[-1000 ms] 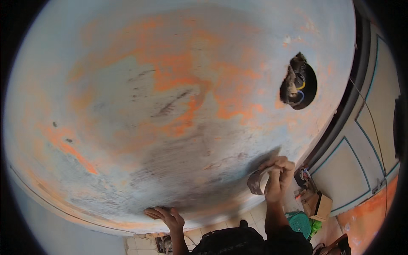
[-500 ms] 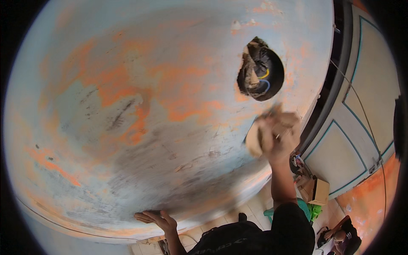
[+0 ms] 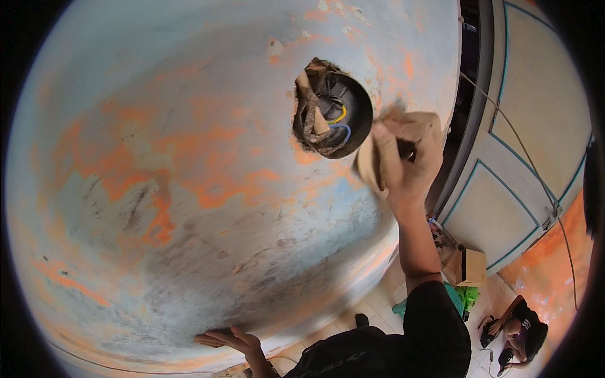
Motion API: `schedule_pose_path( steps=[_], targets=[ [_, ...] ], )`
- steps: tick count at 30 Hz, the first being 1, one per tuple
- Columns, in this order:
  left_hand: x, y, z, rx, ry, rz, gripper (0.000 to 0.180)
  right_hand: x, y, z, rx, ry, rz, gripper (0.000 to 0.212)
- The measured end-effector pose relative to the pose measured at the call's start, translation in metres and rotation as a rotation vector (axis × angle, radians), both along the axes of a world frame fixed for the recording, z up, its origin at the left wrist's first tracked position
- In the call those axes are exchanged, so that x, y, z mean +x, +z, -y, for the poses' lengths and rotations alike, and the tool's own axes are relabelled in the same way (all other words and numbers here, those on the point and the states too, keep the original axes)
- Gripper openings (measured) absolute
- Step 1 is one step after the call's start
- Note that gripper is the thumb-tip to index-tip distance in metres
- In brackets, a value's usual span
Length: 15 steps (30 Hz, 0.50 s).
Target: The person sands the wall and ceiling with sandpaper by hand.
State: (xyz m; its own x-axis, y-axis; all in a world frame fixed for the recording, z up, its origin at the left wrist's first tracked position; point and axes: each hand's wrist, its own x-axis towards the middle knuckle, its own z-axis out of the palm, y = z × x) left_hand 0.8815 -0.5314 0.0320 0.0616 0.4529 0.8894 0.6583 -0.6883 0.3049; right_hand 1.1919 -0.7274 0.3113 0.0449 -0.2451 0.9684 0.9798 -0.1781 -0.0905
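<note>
In front of me is a wall (image 3: 208,151) with worn pale blue, grey and orange paint. My right hand (image 3: 409,154) is closed round a folded tan sheet of sandpaper (image 3: 370,160), pressed to the wall just right of a ragged hole (image 3: 360,120). Inside that hole show a dark round box and a yellow and a blue wire (image 3: 342,133). Lower down, my left hand (image 3: 232,341) rests against the wall near its bottom, fingers stretched out, holding nothing.
A pale door with teal trim (image 3: 498,208) stands at the right, a cable (image 3: 529,151) hanging across it. On the tiled floor are a cardboard box (image 3: 472,267) and a green bag (image 3: 469,296). Another person (image 3: 520,327) sits low at the far right.
My right hand has moved up with the sandpaper, from below the hole to beside its right edge. The view has shifted, so the hole lies further left. My left hand stays on the wall.
</note>
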Motion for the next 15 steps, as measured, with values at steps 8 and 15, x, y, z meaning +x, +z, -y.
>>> schedule_pose_path(
  steps=[8, 15],
  targets=[
    [0.006, -0.006, -0.006, 0.057, 0.045, 0.004, 0.063, -0.004, -0.004, -0.002, -0.034, 0.076, -0.086, 0.016],
    [0.010, -0.003, -0.011, 0.127, 0.043, 0.014, 0.065, -0.006, 0.004, -0.016, 0.131, 0.131, -0.177, 0.012]
  ],
)
